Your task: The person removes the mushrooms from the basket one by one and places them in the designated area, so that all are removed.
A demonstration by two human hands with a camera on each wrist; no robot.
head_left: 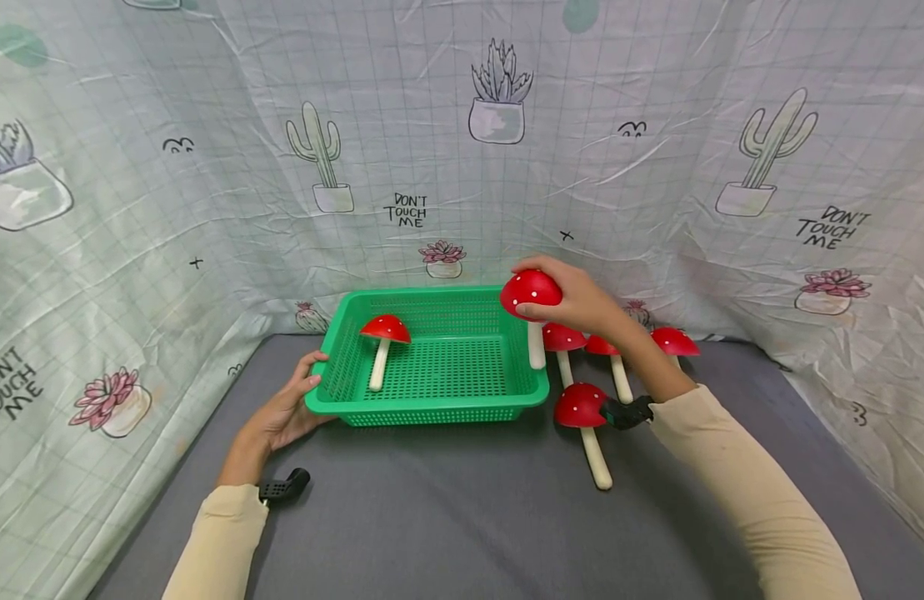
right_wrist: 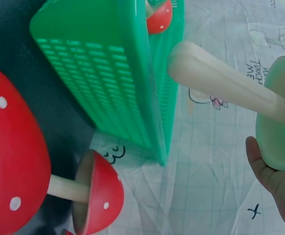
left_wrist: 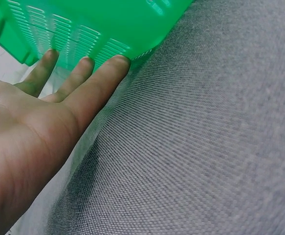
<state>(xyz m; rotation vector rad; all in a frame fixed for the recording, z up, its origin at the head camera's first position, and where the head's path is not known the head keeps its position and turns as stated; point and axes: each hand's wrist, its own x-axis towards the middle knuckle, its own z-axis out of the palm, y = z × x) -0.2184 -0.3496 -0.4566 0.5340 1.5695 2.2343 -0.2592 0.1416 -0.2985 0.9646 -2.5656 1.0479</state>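
My right hand grips a toy mushroom by its red, white-dotted cap, with the pale stem hanging down over the basket's right rim. In the right wrist view that stem juts from the cap's pale underside toward the basket. My left hand holds the green basket at its left end, thumb and a finger at the rim; in the left wrist view, the other fingertips rest against the slotted wall. Inside the basket, another mushroom leans at the left.
Right of the basket, a mushroom lies nearest the front on the grey cloth. Behind it are more mushrooms, including a red cap, another cap and one farther right. A printed curtain surrounds the back and sides.
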